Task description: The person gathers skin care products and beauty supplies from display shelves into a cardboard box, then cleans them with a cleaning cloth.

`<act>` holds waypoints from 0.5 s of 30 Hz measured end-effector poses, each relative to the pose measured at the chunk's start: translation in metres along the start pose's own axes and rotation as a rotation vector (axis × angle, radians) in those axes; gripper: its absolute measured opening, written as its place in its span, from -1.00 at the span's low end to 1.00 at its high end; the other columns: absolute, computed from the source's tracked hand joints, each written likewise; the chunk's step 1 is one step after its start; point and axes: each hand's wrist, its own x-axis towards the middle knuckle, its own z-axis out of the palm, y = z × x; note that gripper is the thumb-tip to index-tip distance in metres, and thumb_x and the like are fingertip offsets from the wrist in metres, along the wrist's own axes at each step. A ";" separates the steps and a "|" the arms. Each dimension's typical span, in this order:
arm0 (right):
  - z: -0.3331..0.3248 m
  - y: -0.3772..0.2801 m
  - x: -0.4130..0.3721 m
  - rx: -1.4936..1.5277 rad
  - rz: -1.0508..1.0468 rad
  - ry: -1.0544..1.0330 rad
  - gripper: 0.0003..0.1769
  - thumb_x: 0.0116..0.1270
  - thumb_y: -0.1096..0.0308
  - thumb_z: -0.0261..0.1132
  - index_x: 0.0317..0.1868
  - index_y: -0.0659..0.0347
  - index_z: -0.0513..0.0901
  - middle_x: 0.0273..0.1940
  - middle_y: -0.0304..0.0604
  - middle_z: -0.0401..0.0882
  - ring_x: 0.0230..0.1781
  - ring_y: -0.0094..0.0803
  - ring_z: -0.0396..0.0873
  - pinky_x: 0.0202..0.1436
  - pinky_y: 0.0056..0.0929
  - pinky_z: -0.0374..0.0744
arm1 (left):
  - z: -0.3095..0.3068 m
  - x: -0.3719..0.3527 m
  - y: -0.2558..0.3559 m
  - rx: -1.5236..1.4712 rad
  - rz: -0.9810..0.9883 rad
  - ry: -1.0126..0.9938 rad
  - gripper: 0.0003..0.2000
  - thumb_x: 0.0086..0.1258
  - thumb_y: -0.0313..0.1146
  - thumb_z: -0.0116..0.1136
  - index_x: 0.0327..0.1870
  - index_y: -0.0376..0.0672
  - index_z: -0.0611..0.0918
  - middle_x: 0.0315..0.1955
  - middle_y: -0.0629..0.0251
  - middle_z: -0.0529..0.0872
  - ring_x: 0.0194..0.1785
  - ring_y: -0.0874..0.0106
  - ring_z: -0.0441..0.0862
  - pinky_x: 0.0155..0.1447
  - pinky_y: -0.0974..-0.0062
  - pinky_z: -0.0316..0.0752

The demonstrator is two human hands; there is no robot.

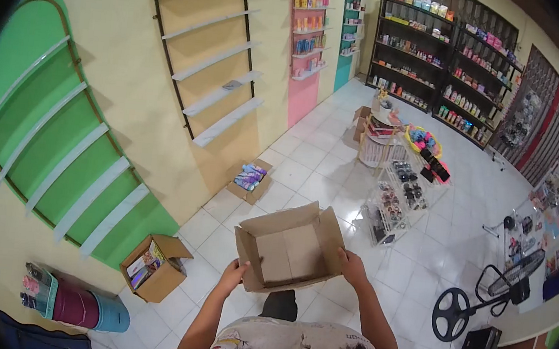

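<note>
An open cardboard box [286, 246], with nothing inside it, is held out in front of my body above the tiled floor. My left hand [234, 276] grips its left side near the lower corner. On the opposite side, my right hand [351, 267] is closed on the box edge. The flaps stand up and outward, and the brown bottom shows plainly. Beyond it on the floor, close to the wall, sits a smaller open box [250, 180] with purple and blue packs in it.
Another open carton [154, 269] with colourful items stands by the green shelf [71, 134]. Ahead is a white display rack [394, 202] with a yellow basket [424, 141] behind it. A fan [508, 281] stands at the right, bins [78, 304] at the lower left.
</note>
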 end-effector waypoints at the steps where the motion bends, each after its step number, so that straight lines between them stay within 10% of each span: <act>1: -0.008 -0.018 0.022 0.045 0.021 -0.052 -0.37 0.40 -0.14 0.00 -0.16 0.38 0.61 -0.33 0.14 0.64 -0.23 0.01 0.61 -0.11 -0.15 0.51 | -0.005 0.032 0.004 0.024 0.016 0.038 -0.44 0.38 -0.10 0.14 0.25 -0.28 0.33 -0.05 0.12 0.60 -0.09 0.34 0.60 -0.10 0.40 0.53; 9: -0.056 -0.032 0.211 -0.078 -0.073 -0.060 -0.47 0.31 0.00 0.11 -0.04 0.35 0.61 -0.22 0.16 0.65 -0.16 0.00 0.62 -0.08 -0.20 0.51 | 0.011 0.268 0.126 -0.174 0.201 0.233 -0.36 0.35 -0.18 0.12 0.40 0.01 0.11 0.10 0.09 0.47 0.00 0.36 0.51 0.01 0.30 0.48; 15: -0.108 -0.017 0.323 -0.108 0.053 0.022 -0.54 0.30 0.04 0.12 -0.07 0.30 0.62 -0.24 0.15 0.64 -0.15 0.03 0.60 -0.07 -0.17 0.50 | 0.029 0.459 0.221 0.121 0.559 0.195 -0.48 0.35 -0.40 0.10 0.33 -0.15 0.27 0.11 0.03 0.47 0.07 0.31 0.50 0.12 0.39 0.45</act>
